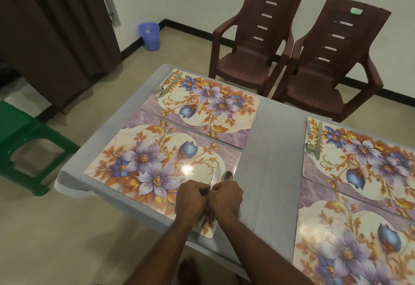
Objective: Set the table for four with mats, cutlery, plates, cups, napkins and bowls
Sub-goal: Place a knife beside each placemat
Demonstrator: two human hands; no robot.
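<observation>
While both of my hands sit close together over the near left mat (143, 167), my left hand (192, 199) and right hand (226, 197) have fingers curled tight around cutlery, seemingly to lay a knife (215, 178) and spoon (226, 176) at the mat's right edge, matching the pairs on the far left mat (202, 102) and far right mat (363, 156). Handles are hidden inside my fists. The near right mat (350, 239) is cut off by the frame. No plates, cups, napkins or bowls on the table (271, 149) yet
</observation>
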